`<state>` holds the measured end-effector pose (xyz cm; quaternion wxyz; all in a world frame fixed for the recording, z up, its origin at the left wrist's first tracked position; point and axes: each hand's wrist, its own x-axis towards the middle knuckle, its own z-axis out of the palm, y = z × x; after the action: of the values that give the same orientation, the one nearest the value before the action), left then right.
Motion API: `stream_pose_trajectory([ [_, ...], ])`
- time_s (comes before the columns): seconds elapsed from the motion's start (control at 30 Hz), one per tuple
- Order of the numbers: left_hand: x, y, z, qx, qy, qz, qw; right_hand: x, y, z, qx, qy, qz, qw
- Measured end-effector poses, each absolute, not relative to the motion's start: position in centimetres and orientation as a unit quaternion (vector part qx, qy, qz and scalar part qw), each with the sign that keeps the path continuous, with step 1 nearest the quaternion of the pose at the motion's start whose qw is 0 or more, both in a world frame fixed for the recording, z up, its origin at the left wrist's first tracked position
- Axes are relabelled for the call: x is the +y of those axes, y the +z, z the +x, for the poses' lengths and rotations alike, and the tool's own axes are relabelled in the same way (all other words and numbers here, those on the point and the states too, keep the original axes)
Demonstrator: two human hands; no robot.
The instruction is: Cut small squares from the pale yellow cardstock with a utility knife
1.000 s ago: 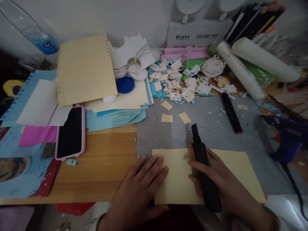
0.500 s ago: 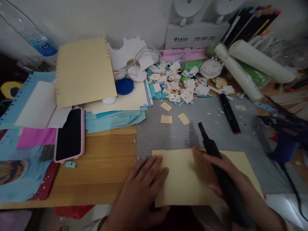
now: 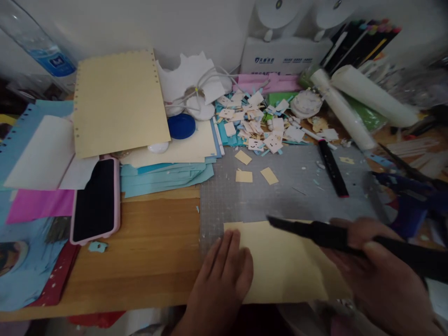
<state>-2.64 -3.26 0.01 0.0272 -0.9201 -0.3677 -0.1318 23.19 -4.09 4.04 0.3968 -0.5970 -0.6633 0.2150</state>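
Observation:
My left hand (image 3: pixel 224 275) lies on the left end of a cream sheet of paper (image 3: pixel 276 266), fingers stretched out and pressing it to the mat; nothing is gripped in it. My right hand (image 3: pixel 378 261) is closed around a black utility knife (image 3: pixel 329 237). The knife is held nearly level above the sheet's right part, its dark tip pointing left. Under my left fingertips runs a narrow strip at the sheet's left edge; whether it is cut free I cannot tell. Just beyond the sheet lie three small cream paper pieces (image 3: pixel 244 176).
A grey cutting mat (image 3: pixel 217 200) covers the middle of the wooden table. Behind it is a heap of small paper cutouts (image 3: pixel 252 119). A black marker (image 3: pixel 332 168) and a blue glue gun (image 3: pixel 406 210) lie right; a phone (image 3: pixel 96 200) and stacked paper (image 3: pixel 168 177) lie left.
My right hand has moved right and turned the knife from upright-slanting to nearly level, tip leftward. My left hand stays on the sheet, its fingers now closer together.

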Motion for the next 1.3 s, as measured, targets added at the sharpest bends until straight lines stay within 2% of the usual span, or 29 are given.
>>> stream_pose_trajectory([
  [0.13,-3.2,-0.1,-2.5,-0.364,-0.144,-0.919,0.047,-2.1,3.6,20.3,-0.51,0.442,-0.534,0.51],
  [0.23,-3.1,-0.1,-2.8,-0.352,-0.142,-0.924,0.052,-0.8,2.9,18.8,-0.46,0.516,-0.484,0.536],
  [0.33,-3.0,-0.1,-3.0,-0.342,-0.133,-0.929,0.054,-0.6,1.9,18.2,-0.441,0.54,-0.482,0.531],
  [0.53,-3.1,-0.7,-3.1,-0.327,-0.165,-0.929,0.048,-0.8,1.8,17.6,-0.41,0.575,-0.533,0.467],
  [0.8,-2.8,-0.6,-3.0,-0.33,-0.17,-0.928,0.039,0.1,3.0,16.8,-0.453,0.484,-0.593,0.456],
  [1.1,-2.9,-0.7,-2.9,-0.332,-0.171,-0.927,0.043,0.3,2.9,17.4,-0.506,0.439,-0.636,0.383],
  [1.3,-2.9,-0.6,-3.0,-0.333,-0.164,-0.928,0.04,0.5,3.1,16.8,-0.505,0.405,-0.641,0.412],
])
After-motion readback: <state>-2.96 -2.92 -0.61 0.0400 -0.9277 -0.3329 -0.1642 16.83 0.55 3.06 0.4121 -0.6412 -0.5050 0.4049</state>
